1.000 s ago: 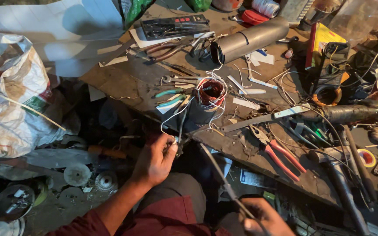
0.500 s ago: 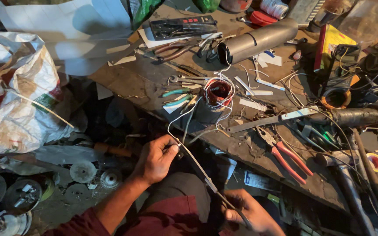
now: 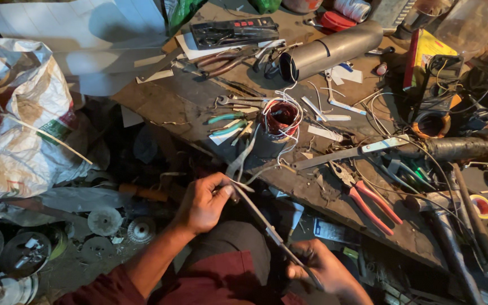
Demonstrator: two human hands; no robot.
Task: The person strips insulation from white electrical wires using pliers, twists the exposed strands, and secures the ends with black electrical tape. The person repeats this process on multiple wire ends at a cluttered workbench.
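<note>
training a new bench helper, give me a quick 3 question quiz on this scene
1. True or false: the left hand pinches one end of the thin strip.
2. What colour are the handles of the pliers on the workbench?
A blue B red C yellow
3. Which hand grips the strip's near end?

Key: 1 true; 2 B; 3 the right hand.

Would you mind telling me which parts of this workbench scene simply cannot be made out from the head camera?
- Right hand, head view: its lower part is cut off by the bottom edge, so its grip on the thin strip is unclear.
- Left hand: curled fingers hide what they pinch.
- Copper coil: its base is hidden by white wires.
- Red pliers: jaws lost in clutter and shadow.
</note>
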